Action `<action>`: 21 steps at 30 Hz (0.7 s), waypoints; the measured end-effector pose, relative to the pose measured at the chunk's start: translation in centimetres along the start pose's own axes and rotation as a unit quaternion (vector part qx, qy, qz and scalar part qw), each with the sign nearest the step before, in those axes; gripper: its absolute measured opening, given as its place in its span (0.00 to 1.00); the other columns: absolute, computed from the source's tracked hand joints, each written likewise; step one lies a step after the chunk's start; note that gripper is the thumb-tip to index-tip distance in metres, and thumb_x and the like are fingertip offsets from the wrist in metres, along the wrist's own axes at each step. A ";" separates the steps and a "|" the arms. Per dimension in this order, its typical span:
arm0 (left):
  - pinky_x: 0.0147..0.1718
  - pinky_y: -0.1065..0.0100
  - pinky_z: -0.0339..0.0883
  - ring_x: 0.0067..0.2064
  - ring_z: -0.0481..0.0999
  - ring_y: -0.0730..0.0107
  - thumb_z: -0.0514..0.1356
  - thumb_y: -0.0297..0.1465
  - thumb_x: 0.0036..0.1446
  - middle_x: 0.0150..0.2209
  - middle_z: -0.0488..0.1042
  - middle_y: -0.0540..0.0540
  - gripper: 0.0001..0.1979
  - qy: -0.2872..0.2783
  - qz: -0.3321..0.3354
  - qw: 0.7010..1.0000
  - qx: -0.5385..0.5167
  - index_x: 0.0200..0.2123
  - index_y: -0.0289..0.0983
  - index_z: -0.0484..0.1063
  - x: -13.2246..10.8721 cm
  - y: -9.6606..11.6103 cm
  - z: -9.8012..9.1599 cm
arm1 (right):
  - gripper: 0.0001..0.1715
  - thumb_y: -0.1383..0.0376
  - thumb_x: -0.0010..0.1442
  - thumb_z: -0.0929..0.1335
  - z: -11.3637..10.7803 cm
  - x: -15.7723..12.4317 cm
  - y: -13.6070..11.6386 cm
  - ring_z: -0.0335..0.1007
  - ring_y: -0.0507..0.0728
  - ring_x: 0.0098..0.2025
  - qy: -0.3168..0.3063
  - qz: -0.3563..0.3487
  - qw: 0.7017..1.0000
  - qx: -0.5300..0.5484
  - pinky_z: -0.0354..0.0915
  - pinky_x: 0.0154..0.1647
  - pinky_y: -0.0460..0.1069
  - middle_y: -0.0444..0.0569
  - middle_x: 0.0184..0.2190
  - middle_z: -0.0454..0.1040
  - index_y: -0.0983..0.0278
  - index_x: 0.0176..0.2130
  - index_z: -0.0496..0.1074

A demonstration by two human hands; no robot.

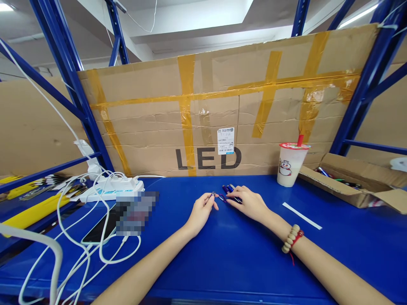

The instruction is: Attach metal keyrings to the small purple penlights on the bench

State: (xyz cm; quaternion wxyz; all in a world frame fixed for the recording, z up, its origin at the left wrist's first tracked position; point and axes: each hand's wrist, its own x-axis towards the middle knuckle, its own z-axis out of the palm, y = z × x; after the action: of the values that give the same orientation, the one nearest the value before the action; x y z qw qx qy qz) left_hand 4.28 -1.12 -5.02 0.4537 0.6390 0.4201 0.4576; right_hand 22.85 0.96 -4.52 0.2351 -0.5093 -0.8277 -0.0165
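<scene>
My left hand [203, 208] rests on the blue tabletop [222, 254], fingers curled, pinching a small dark metal-tipped part [213, 194] between thumb and forefinger. Close to its right, my right hand [249, 201] lies over a few blue pens [228, 189], fingers closed around them. The pens' tips poke out toward the left hand. A beaded bracelet with a red cord [291, 238] sits on my right wrist.
A taped cardboard sheet marked LED [208, 159] stands behind. A drink cup with red straw [290, 163] and an open carton of pens [352, 182] are at right. A white strip [301, 215] lies nearby. Power strip [111, 188], white cables and a phone [100, 228] lie at left.
</scene>
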 end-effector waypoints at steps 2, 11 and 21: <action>0.19 0.75 0.45 0.19 0.52 0.80 0.50 0.43 0.54 0.22 0.64 0.52 0.19 0.002 -0.034 0.998 -0.053 0.39 0.33 0.64 0.1 0.1 -0.1 | 0.16 0.56 0.58 0.62 0.5 -0.1 0.0 0.63 0.59 0.43 -0.025 -0.026 0.999 -0.012 0.60 0.41 0.53 0.50 0.40 0.70 0.56 0.42 0.73; 0.25 0.76 0.53 0.25 0.60 0.80 0.59 0.34 0.47 0.24 0.62 0.55 0.13 0.042 -0.063 0.997 -0.012 0.29 0.37 0.55 -0.2 -0.3 0.2 | 0.11 0.56 0.55 0.65 0.6 0.0 -0.6 0.64 0.57 0.43 -0.043 -0.077 0.994 0.061 0.58 0.47 0.56 0.47 0.36 0.69 0.58 0.30 0.74; 0.32 0.72 0.55 0.29 0.63 0.74 0.54 0.36 0.51 0.25 0.62 0.53 0.11 0.102 -0.006 0.983 0.149 0.24 0.37 0.55 -0.1 -0.3 -0.4 | 0.13 0.58 0.61 0.60 0.1 -0.2 -2.0 0.65 0.55 0.40 -0.020 -0.143 0.987 0.073 0.60 0.45 0.52 0.47 0.35 0.72 0.61 0.34 0.68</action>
State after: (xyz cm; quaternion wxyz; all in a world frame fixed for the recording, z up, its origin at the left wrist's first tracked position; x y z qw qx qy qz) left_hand 3.83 -1.05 -5.28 0.3108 0.6466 0.5320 0.4498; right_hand 21.19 -0.14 -4.27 0.2500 -0.3672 -0.8957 0.0209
